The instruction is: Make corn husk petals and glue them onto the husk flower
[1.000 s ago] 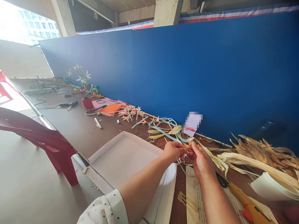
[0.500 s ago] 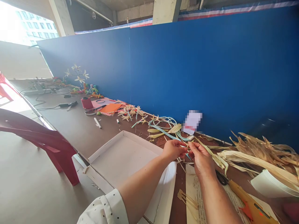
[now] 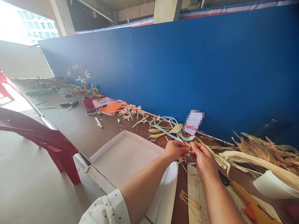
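Two hands meet just above the brown surface (image 3: 77, 130), fingertip to fingertip. The left hand (image 3: 175, 150) has its grip pinched together, thumb against forefinger, on the end of a pale leaf strip (image 3: 219, 160). The right hand (image 3: 205, 161) clamps its grip on the same strip right beside it, so the two grips almost touch.

From the grips the strip runs off to the right and droops down onto the surface past the right hand's knuckles. What exactly sits between the fingertips is too small to make out.

Beyond the grips lies a tangle of light blue looped strips (image 3: 167, 123) and yellow leaf pieces. Left of the left grip, under the forearm, sits a shallow white cardboard tray (image 3: 106, 148). Below the right grip, under the wrist, lies a printed paper sheet (image 3: 194, 186), with a few cut straw bits (image 3: 188, 199) at its left edge.

Right of the right grip there is a heap of dried husks (image 3: 263, 152), a white bowl (image 3: 273, 186) near them, and an orange glue gun (image 3: 247, 202) lying along the paper. A blue partition (image 3: 210, 77) backs the whole surface, and a red chair (image 3: 35, 130) stands well away to the left.
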Demonstrator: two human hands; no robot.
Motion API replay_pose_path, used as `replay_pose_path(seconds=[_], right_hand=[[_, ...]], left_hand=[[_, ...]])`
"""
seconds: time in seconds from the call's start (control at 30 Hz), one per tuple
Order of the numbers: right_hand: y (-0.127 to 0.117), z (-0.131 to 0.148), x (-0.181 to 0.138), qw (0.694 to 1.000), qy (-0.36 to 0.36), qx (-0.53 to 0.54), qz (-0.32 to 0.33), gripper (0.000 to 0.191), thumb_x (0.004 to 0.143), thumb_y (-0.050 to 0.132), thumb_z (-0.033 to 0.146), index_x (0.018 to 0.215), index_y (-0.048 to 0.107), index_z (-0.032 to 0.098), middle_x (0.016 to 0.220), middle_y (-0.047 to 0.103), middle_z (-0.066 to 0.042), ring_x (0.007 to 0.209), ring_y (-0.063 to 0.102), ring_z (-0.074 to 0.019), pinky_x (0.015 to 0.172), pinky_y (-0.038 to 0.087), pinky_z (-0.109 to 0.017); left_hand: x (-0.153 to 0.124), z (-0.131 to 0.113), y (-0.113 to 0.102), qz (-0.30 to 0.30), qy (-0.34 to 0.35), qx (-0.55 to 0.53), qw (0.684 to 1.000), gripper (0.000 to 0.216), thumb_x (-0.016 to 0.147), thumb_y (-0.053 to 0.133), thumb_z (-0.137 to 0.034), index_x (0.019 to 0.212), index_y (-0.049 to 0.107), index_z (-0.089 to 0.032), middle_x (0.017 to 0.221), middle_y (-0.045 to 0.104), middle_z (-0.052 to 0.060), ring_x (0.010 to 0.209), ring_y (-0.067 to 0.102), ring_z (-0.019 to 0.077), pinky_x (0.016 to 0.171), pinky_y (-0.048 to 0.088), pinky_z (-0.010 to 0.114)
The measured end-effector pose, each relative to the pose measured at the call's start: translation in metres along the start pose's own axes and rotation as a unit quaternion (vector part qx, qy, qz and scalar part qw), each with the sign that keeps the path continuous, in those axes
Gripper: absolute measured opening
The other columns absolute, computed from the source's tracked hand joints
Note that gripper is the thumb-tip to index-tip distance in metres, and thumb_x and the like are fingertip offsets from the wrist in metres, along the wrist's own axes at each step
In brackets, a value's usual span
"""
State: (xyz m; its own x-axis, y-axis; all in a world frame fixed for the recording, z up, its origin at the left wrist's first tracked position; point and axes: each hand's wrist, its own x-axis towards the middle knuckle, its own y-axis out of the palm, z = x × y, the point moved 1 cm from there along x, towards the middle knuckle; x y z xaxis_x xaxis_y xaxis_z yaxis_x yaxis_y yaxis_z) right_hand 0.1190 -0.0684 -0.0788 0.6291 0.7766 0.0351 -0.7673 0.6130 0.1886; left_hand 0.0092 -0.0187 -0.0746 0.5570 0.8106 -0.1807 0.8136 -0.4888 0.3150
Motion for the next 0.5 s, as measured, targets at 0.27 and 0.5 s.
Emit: replay_pose_path(seconds=[0.27, 0.5], right_hand=[[0.0014, 0.0007, -0.0002, 0.999, 0.017, 0.025, 0.018, 0.033, 0.054, 0.08, 0.042, 0.074, 0.063, 0.023, 0.053, 0.05, 0.006, 0.049, 0.044, -0.0106, 0.048, 0.04, -0.024], [0.0067, 0.0089, -0.0059, 0.998, 0.043, 0.048, 0.019, 0.037, 0.056, 0.079, 0.046, 0.081, 0.067, 0.021, 0.063, 0.058, 0.004, 0.049, 0.044, -0.0086, 0.046, 0.04, -0.023]], left_hand=[[-0.0037, -0.0019, 0.0012, 0.003, 0.017, 0.012, 1.0, 0.008, 0.071, 0.068, -0.011, 0.067, 0.062, -0.011, 0.056, 0.059, -0.002, 0.048, 0.052, 0.0057, 0.052, 0.049, 0.021], [-0.0085, -0.0081, 0.0021, -0.014, 0.013, -0.01, 1.0, 0.01, 0.071, 0.066, -0.01, 0.063, 0.06, -0.011, 0.053, 0.058, -0.001, 0.044, 0.049, 0.0049, 0.051, 0.047, 0.02]])
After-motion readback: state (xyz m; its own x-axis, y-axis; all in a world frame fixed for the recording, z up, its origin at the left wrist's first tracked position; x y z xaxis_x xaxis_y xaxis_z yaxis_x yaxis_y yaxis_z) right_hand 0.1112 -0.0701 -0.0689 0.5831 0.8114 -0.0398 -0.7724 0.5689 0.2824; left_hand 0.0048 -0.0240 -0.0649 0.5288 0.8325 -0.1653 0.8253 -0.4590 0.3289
